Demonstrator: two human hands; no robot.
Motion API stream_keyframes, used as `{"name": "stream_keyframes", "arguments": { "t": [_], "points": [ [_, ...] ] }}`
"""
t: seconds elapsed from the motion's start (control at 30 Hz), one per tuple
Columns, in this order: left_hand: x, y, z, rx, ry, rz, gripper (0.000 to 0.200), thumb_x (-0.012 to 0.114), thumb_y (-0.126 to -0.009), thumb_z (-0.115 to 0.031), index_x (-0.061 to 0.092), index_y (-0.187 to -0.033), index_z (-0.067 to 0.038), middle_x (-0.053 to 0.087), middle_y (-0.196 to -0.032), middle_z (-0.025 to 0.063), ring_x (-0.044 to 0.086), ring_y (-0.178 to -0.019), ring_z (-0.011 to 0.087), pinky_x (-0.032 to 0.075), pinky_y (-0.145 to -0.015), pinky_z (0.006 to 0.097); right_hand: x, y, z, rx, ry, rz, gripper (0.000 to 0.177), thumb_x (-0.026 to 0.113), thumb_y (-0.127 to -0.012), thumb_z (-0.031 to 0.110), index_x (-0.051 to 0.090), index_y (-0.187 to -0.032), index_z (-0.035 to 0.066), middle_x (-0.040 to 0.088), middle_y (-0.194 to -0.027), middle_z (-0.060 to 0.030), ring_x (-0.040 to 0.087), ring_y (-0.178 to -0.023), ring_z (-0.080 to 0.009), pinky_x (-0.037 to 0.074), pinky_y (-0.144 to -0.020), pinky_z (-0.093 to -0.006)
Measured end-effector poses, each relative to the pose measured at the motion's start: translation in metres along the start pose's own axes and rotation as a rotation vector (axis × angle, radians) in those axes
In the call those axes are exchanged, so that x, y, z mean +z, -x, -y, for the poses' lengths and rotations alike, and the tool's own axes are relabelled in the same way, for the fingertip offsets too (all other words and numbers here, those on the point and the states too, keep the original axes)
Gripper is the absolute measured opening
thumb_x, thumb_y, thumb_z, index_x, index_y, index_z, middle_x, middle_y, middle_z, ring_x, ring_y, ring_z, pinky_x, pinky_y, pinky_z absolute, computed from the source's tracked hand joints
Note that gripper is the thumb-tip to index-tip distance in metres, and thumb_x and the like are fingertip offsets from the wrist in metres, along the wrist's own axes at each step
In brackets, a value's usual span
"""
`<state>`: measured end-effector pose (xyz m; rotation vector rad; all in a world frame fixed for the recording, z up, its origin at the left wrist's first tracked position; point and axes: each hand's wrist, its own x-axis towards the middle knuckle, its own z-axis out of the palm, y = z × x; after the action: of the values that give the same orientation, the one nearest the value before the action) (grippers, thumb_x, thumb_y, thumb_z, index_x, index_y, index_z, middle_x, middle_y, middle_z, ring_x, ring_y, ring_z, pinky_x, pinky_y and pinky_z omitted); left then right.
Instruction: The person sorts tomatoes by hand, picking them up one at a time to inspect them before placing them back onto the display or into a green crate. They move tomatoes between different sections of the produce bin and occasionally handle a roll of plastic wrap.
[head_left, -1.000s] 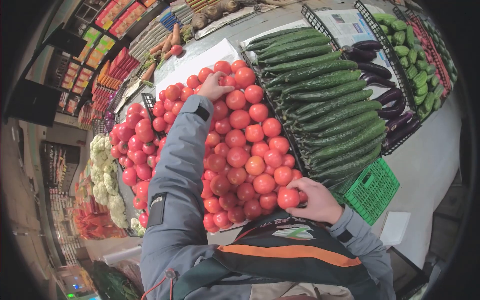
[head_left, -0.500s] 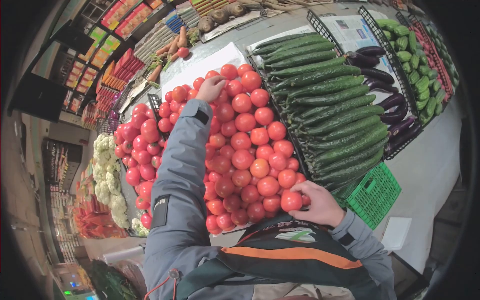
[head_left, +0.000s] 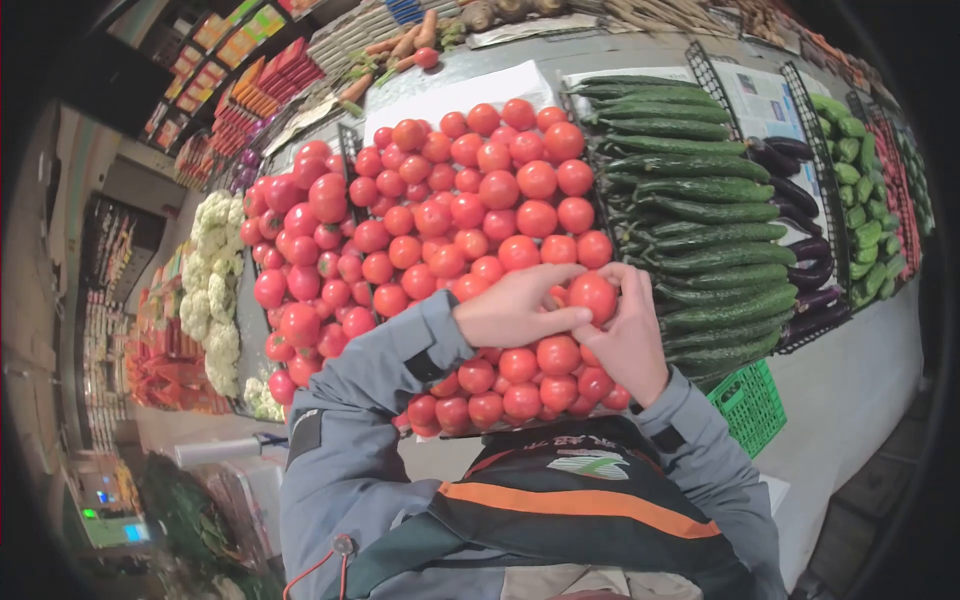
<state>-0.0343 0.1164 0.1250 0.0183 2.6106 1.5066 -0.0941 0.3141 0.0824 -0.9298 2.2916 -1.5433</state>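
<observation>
One dark apron [head_left: 590,540], crossed by an orange band, filled the nearest part of the view, with a grey sleeve [head_left: 360,440] to either side of it. Just beyond, both hands came together over the near part of a broad bed of red tomatoes [head_left: 495,190]. A single tomato [head_left: 592,297] sat between them, raised toward the wearer. The right hand [head_left: 630,330] was curled round it, fingers along its right side and thumb below. The left hand [head_left: 525,305] reached in from the other side, narrowed to a loose curve, thumb and forefinger beside the fruit; whether it gripped, I could not tell.

Right of the hands stood a green plastic basket [head_left: 750,405], partly behind the right sleeve. Above it, long cucumbers [head_left: 710,215] lay in a stacked row next to the tomatoes, then dark eggplants [head_left: 810,245] further right. On the left, pinkish-red round produce [head_left: 300,250] adjoined the tomatoes, with cauliflower [head_left: 222,290] outside it. Farther back, white paper [head_left: 470,95] bordered the tomatoes, carrots [head_left: 405,45] lay beyond, and shelves of boxed goods [head_left: 225,50] stood at the upper left.
</observation>
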Motion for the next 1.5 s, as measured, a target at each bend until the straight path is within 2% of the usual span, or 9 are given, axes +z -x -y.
{"name": "stream_keyframes", "arguments": {
  "t": [0.27,0.47,0.57,0.77,0.87,0.97,1.17,1.37,1.5],
  "points": [
    [-0.017,0.087,0.045,-0.159,0.139,-0.193,0.049,0.08,-0.084,-0.033,0.063,-0.123,-0.009,0.066,-0.118,0.0037,0.058,-0.109,0.0115,0.045,-0.097,0.0277,0.022,0.012,0.0,-0.13,-0.086,0.262,0.051,0.073,-0.08,0.008,0.055,-0.128,0.01,0.051,-0.123,-0.0106,0.064,-0.085,-0.0173,0.055,-0.08,-0.0269],
    [-0.015,0.137,0.061,-0.319,0.024,-0.332,0.056,0.082,-0.079,-0.037,0.054,-0.118,-0.009,0.056,-0.114,0.0026,0.053,-0.105,0.0152,0.042,-0.094,0.0307,0.031,0.029,-0.021,0.26,-0.255,0.279,0.027,0.068,-0.089,0.006,0.061,-0.114,0.007,0.065,-0.11,-0.0054,0.061,-0.083,-0.0073,0.056,-0.075,-0.0235],
    [0.027,0.116,0.055,-0.067,0.025,-0.268,0.059,0.079,-0.08,-0.041,0.058,-0.126,-0.011,0.058,-0.118,0.0107,0.055,-0.112,0.0249,0.042,-0.098,0.0373,0.05,0.031,0.006,0.629,-0.77,0.453,0.041,0.061,-0.096,0.029,0.05,-0.131,0.011,0.055,-0.111,-0.0043,0.062,-0.08,-0.0103,0.063,-0.071,-0.0323],
    [-0.01,0.111,0.109,0.11,-0.274,-0.591,0.027,0.069,-0.086,-0.026,0.063,-0.105,-0.008,0.063,-0.103,0.0124,0.057,-0.098,0.0316,0.045,-0.088,0.0416,0.062,0.042,-0.007,0.832,-0.804,0.279,0.019,0.059,-0.094,0.032,0.061,-0.104,0.016,0.058,-0.089,-0.0031,0.057,-0.061,-0.0141,0.038,-0.044,-0.0195],
    [-0.051,0.105,0.17,0.166,-0.619,-0.517,0.046,0.058,-0.081,-0.004,0.057,-0.126,-0.015,0.053,-0.126,0.0144,0.057,-0.099,0.0415,0.052,-0.074,0.0517,0.059,0.049,-0.009,0.845,-0.76,0.265,0.022,0.057,-0.094,0.033,0.06,-0.103,0.014,0.059,-0.086,-0.0039,0.059,-0.058,-0.0144,0.034,-0.039,-0.0185],
    [-0.062,0.088,0.174,0.071,-0.832,-0.283,0.065,0.056,-0.08,0.001,0.049,-0.141,-0.022,0.039,-0.147,0.0139,0.053,-0.11,0.0417,0.053,-0.084,0.0507,0.06,0.053,-0.006,0.856,-0.743,0.299,0.025,0.056,-0.096,0.032,0.061,-0.107,0.01,0.06,-0.089,-0.0053,0.061,-0.061,-0.0141,0.035,-0.039,-0.0184],
    [-0.07,0.079,0.187,0.106,-0.75,-0.299,0.051,0.069,-0.071,0.001,0.053,-0.117,-0.012,0.047,-0.119,0.0159,0.057,-0.089,0.0444,0.049,-0.068,0.0538,0.053,0.061,-0.002,0.864,-0.664,0.306,0.024,0.061,-0.094,0.031,0.062,-0.111,0.013,0.057,-0.099,-0.0023,0.064,-0.073,-0.012,0.058,-0.052,-0.0237],
    [-0.056,0.135,0.175,-0.127,-0.326,-0.545,0.061,0.084,-0.07,-0.031,0.058,-0.123,-0.014,0.055,-0.12,0.0128,0.058,-0.111,0.0295,0.046,-0.096,0.0381,0.038,0.065,-0.004,0.816,-0.685,0.328,0.038,0.069,-0.088,0.015,0.054,-0.124,0.012,0.059,-0.091,-0.004,0.072,-0.091,-0.0259,0.063,-0.074,-0.0314],
    [-0.047,0.153,0.178,-0.284,-0.394,-0.54,0.063,0.084,-0.072,-0.046,0.064,-0.121,-0.013,0.059,-0.113,0.013,0.061,-0.104,0.0312,0.048,-0.094,0.0395,0.043,0.059,0.0,0.736,-0.414,0.304,0.032,0.072,-0.086,0.02,0.058,-0.114,0.017,0.054,-0.094,-0.0041,0.062,-0.082,-0.0148,0.06,-0.067,-0.0261]
  ]
}}
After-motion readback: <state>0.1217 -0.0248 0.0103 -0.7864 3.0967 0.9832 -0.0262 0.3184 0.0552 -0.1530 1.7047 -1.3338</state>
